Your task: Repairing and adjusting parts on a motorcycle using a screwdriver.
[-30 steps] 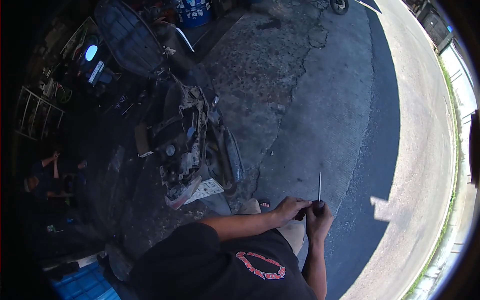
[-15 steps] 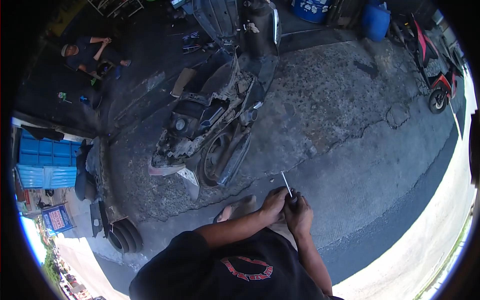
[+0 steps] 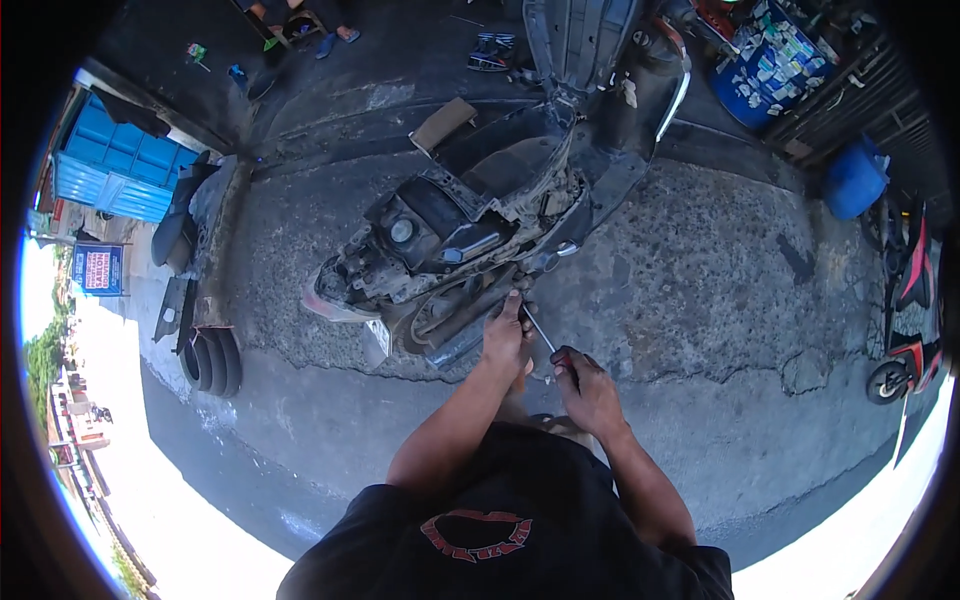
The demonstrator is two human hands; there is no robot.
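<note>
My right hand (image 3: 588,394) is wrapped round the dark red and black handle of a screwdriver (image 3: 541,330). Its pale shaft slants up and left to the scooter's lower side. Around the tip, my left hand (image 3: 506,338) is closed, thumb on top, beside the exhaust area. Whatever its fingers grip there is hidden. Both hands are at the near side of a stripped scooter (image 3: 470,225), its seat space open and its body dusty and dark. The tip's exact contact point cannot be made out.
Blue drum (image 3: 770,75) and blue plastic barrel (image 3: 856,178) stand back right. A red and black motorcycle (image 3: 912,300) is at far right. Stacked tyres (image 3: 212,360) lie left, near a blue crate (image 3: 120,165). A cardboard piece (image 3: 443,125) lies behind the scooter. Another person's legs (image 3: 335,35) show at top left.
My hands were together in front of me around the screwdriver; now they are apart and at the scooter's side. The view has shifted, and the scooter sits nearer.
</note>
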